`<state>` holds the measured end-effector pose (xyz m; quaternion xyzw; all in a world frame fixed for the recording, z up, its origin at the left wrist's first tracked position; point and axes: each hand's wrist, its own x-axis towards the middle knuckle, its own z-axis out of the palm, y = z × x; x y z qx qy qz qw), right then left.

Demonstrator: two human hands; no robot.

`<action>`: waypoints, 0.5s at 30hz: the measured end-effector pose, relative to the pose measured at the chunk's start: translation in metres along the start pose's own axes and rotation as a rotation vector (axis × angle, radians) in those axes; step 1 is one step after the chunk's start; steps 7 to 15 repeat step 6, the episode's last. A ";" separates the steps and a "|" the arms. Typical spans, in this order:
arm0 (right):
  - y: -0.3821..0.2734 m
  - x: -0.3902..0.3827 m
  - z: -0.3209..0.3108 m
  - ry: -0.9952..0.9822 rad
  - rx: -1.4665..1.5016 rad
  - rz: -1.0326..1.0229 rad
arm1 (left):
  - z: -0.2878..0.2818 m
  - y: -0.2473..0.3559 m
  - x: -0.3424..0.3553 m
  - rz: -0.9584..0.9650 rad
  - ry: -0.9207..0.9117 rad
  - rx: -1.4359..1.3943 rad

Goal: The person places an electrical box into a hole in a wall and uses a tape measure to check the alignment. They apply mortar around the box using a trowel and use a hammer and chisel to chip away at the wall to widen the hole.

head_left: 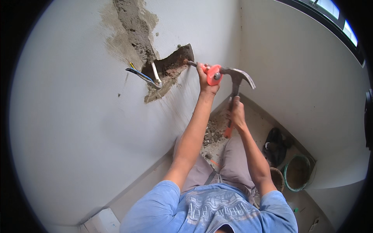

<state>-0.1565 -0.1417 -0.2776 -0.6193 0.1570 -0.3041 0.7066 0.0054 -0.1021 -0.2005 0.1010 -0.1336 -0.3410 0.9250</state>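
Observation:
My left hand is closed around a chisel with a red-orange hand guard. The chisel's tip meets the right edge of a rough hole broken into the white wall. In my right hand is a claw hammer with a dark shaft and an orange grip end. Its head is close to the chisel's struck end; whether they touch I cannot tell. Left of the chisel, a white conduit and a bundle of wires with blue and yellow strands stick out of the hole.
A filled channel runs up the wall from the hole. Broken rubble lies on the floor below. To the right are a dark shoe-like item, a green-rimmed bucket and a brown-rimmed container. At lower left stands a white box.

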 end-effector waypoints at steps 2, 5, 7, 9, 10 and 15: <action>-0.013 -0.023 -0.008 -0.010 0.088 0.002 | 0.008 0.017 0.002 -0.007 0.015 0.094; 0.006 -0.055 -0.050 -0.101 0.168 -0.043 | 0.003 0.036 -0.003 -0.120 0.099 0.121; 0.025 -0.069 -0.072 -0.132 0.183 -0.071 | 0.005 0.034 -0.015 -0.190 0.138 0.126; 0.025 -0.069 -0.072 -0.132 0.183 -0.071 | 0.005 0.034 -0.015 -0.190 0.138 0.126; 0.025 -0.069 -0.072 -0.132 0.183 -0.071 | 0.005 0.034 -0.015 -0.190 0.138 0.126; 0.025 -0.069 -0.072 -0.132 0.183 -0.071 | 0.005 0.034 -0.015 -0.190 0.138 0.126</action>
